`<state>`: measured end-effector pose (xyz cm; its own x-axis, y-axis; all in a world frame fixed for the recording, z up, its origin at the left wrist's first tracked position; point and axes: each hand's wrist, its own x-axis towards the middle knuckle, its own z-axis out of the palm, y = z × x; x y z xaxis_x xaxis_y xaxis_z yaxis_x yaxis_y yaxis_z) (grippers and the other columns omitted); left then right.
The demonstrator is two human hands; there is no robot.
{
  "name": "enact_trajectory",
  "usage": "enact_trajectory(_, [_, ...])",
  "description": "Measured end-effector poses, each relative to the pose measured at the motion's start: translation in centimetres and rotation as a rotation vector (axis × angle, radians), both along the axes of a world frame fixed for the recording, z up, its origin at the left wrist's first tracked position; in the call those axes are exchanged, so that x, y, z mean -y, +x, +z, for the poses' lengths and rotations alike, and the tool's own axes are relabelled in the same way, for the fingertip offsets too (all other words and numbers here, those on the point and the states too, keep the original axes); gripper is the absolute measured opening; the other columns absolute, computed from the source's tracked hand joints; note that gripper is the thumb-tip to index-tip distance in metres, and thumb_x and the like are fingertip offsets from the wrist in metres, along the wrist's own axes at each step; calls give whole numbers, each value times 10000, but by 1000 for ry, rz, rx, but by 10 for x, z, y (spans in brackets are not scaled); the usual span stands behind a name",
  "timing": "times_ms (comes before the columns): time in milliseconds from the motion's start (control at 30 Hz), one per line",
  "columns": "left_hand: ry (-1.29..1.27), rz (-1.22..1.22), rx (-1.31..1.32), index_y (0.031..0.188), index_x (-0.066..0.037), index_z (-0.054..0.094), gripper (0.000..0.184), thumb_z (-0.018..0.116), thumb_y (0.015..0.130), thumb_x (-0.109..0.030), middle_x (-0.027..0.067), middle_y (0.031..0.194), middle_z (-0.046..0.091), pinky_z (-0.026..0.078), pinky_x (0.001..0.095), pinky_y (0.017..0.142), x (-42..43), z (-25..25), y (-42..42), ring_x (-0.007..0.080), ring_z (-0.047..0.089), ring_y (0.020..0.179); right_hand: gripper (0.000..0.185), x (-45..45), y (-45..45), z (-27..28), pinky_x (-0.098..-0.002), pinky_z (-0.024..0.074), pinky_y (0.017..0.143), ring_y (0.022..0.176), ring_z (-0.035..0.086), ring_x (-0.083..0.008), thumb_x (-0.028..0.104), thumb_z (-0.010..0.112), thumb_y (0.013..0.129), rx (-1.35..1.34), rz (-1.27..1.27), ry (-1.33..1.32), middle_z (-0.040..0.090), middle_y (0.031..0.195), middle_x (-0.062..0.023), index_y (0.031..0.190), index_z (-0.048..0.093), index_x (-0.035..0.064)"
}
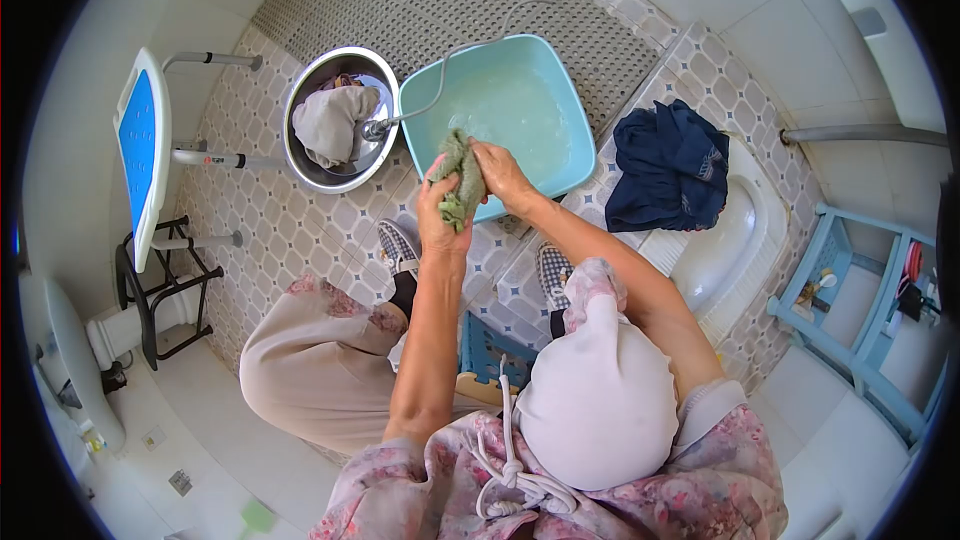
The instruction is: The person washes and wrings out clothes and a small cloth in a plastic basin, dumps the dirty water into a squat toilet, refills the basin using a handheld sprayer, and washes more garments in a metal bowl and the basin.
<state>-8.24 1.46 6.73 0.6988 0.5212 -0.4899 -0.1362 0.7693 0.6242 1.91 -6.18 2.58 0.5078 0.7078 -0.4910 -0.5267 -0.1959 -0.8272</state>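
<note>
My left hand (441,212) grips a bunched green cloth (459,180), its fingers wrapped round the lower part. On the other side of the cloth, my right hand (500,174) is closed against its upper right edge. Both hands are over the near left edge of a light blue basin (575,105) holding cloudy water. To the left stands a round metal basin (290,145) with a wet greyish garment (330,123) and some darker fabric in it. A shower head (375,130) lies at that basin's right rim, its hose crossing the blue basin.
Dark blue clothing (668,165) lies beside a squat toilet (725,250) on the right. A shower chair (140,160) with a blue seat stands left. A perforated grey mat (400,0) covers the far floor. At the right wall is a blue shelf (850,350).
</note>
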Motion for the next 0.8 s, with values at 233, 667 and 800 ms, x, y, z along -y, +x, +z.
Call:
enact_trajectory(233, [11,291,113,1141,-40,591,342,615,814,-139,112,1048,637,546,319,712,-73,27,-13,240,649,935,222,29,8,-77,-324,457,593,649,564,-159,233,535,876,254,136,-238,604,714,-59,837,620,31])
enact_trajectory(667, [1355,1236,-420,1090,-14,629,313,599,818,-166,121,942,657,511,385,807,-363,231,-40,271,644,891,181,74,14,-94,-233,472,568,653,569,-90,157,544,931,441,102,-255,679,842,-57,942,631,-2])
enact_trajectory(800, [1644,723,-1595,1316,-144,571,582,552,848,-490,204,1092,660,433,466,950,-465,225,-104,362,572,1097,191,78,15,-63,-229,480,593,684,588,-87,178,553,956,411,83,-230,681,841,-52,954,636,6])
